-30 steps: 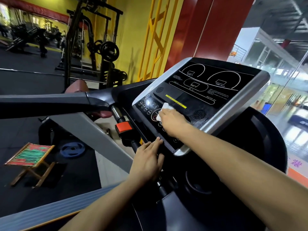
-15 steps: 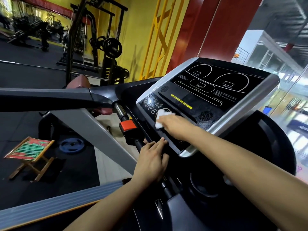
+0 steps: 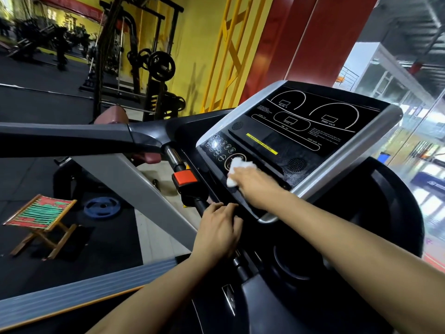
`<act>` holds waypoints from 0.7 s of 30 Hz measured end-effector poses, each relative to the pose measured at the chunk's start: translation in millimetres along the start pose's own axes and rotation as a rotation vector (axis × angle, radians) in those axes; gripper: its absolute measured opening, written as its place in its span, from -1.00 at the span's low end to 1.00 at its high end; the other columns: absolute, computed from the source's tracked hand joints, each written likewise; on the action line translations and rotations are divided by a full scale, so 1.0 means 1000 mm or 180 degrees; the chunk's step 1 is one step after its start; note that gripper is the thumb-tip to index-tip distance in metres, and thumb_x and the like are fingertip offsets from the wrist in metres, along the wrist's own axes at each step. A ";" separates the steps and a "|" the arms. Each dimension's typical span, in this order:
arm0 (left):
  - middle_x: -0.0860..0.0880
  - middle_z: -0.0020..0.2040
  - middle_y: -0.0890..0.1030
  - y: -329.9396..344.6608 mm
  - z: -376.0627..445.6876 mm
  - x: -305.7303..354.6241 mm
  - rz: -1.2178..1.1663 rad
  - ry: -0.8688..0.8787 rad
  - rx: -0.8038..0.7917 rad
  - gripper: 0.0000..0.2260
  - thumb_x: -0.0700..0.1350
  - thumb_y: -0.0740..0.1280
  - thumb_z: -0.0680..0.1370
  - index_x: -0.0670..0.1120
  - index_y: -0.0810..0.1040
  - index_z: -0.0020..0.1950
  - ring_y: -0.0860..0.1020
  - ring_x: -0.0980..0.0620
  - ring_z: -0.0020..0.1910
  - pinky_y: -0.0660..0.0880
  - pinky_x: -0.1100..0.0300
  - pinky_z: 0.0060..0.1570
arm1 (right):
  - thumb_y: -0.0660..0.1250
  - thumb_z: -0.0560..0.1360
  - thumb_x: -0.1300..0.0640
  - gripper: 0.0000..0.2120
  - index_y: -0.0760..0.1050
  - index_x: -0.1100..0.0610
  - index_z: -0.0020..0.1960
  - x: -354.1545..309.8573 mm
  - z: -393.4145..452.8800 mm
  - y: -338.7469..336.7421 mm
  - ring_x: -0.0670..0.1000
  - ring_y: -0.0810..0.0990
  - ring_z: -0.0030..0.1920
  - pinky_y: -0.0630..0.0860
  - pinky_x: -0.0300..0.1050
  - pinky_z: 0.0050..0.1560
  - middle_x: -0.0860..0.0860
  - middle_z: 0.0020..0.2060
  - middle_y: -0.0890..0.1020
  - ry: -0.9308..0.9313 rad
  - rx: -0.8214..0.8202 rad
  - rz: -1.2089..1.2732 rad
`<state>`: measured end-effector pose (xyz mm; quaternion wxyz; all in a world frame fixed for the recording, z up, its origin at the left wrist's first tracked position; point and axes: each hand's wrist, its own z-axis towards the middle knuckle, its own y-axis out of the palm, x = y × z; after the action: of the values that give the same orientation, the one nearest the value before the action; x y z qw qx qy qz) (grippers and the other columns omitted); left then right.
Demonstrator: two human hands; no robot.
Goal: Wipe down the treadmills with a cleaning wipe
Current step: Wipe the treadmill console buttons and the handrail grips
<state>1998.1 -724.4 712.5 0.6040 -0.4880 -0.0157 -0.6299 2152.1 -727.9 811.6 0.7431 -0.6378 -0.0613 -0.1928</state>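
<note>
The treadmill's black console [image 3: 298, 131] with a silver rim tilts toward me at centre right. My right hand [image 3: 255, 184] presses a crumpled white wipe [image 3: 234, 171] onto the lower button panel, over a round button. The wipe sticks out past my fingertips; most of it is hidden under the hand. My left hand [image 3: 219, 227] rests flat with straight fingers on the console's lower front edge, beside the handlebar stub.
A long grey handrail [image 3: 72, 138] runs left from the console. An orange safety clip [image 3: 184, 178] sits below it. On the floor at left stand a folding stool [image 3: 41, 215] and a blue weight plate [image 3: 101, 207]. Weight racks [image 3: 154, 68] line the yellow wall.
My right hand has slid the wipe a little down and left along the button panel. My left hand stays on the console edge. The view has shifted slightly.
</note>
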 end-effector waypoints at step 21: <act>-0.10 -0.09 0.64 0.004 0.002 -0.003 0.0038 -0.0025 0.0012 -0.51 0.06 -0.07 0.51 -0.16 0.58 0.03 0.47 -0.08 0.06 0.27 0.15 0.13 | 0.23 0.59 0.19 -0.62 0.43 -0.01 0.38 -0.002 -0.058 -0.017 0.13 0.49 0.31 0.54 0.04 0.10 -0.03 0.36 0.45 -0.0107 -0.0313 -0.0148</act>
<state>2001.4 -722.2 709.7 0.6087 -0.4894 -0.0163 -0.6243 2135.5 -785.5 816.8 0.7051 -0.6751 -0.0790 -0.2021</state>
